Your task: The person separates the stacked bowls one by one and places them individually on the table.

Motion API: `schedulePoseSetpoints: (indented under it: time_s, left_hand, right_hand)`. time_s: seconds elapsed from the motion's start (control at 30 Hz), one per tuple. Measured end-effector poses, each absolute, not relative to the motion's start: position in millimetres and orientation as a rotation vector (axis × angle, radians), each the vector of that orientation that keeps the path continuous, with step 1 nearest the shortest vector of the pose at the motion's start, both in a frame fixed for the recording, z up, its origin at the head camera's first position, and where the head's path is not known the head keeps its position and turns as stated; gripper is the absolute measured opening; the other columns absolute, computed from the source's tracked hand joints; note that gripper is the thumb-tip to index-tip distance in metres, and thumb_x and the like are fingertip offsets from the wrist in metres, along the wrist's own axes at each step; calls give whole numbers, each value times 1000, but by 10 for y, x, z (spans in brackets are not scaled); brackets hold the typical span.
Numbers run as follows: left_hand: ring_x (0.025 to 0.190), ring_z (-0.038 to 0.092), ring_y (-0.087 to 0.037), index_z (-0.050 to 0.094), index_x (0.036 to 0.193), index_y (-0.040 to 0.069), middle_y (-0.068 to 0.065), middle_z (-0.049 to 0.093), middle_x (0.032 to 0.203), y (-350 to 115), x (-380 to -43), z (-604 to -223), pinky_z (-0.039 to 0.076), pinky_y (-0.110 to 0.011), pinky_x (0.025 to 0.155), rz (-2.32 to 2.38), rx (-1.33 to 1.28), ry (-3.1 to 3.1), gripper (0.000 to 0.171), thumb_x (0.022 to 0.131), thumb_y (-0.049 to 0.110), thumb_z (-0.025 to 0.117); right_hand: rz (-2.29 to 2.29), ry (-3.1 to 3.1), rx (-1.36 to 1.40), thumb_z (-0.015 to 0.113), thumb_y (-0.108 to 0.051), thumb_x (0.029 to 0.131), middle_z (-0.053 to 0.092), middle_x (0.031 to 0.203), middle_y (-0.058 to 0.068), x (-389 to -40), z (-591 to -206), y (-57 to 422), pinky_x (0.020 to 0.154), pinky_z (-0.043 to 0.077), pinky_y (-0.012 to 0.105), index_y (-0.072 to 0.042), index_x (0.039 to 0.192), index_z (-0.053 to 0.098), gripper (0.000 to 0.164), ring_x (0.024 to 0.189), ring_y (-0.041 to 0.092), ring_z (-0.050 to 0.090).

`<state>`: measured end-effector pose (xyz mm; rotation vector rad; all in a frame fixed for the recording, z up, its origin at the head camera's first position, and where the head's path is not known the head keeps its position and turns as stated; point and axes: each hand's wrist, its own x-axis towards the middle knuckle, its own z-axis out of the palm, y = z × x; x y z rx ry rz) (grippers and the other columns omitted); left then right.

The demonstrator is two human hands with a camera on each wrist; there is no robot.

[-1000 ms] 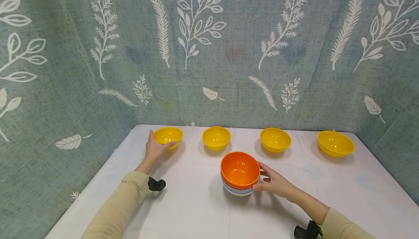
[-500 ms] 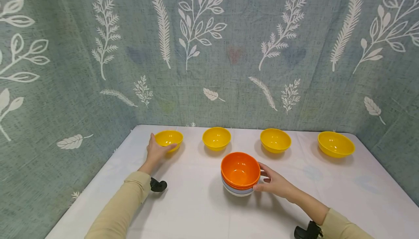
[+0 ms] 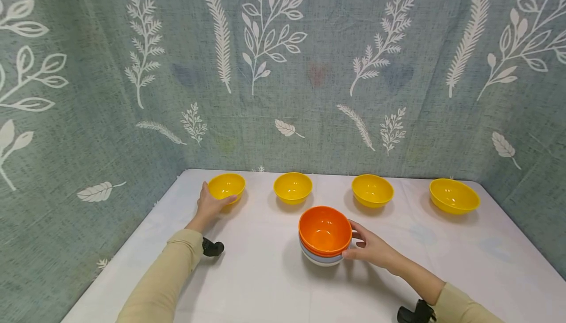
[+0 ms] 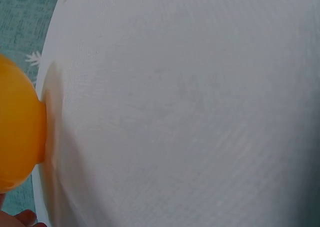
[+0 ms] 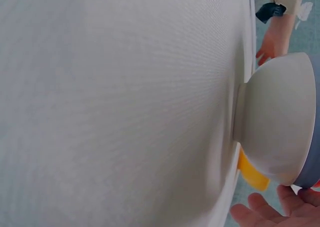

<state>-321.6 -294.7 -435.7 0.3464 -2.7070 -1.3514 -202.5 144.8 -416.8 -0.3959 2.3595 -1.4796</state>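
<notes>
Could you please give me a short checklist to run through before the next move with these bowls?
1. Left hand has a grip on the leftmost yellow bowl: ok, fingers curl round its side.
2. Right hand steadies the stack of bowls: ok, fingers touch its side; a firm grip cannot be told.
3. Stack sits level, orange bowl on top: ok.
4. Leftmost yellow bowl rests on the table: ok, its foot meets the cloth in the left wrist view.
5. The other three yellow bowls stand upright and apart along the back: ok.
6. Path between yellow bowl and stack free: ok, only bare cloth shows.
</notes>
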Motion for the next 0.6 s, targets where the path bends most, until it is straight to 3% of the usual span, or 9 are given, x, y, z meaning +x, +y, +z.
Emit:
schedulePoseSetpoints:
  time_s: [0.6]
  left_hand:
    - [134,4,-44,-13,145,8,-21,-3,151,-2965,-3227,-4327,13,-56,108,-1409,416,-2679,118,73,44,73]
  right_hand:
    - [-1492,2342,-402,73,-34,76,31,145,18,-2032,-4165,1464,100,36,48,-4,144,23,89,127,38,36]
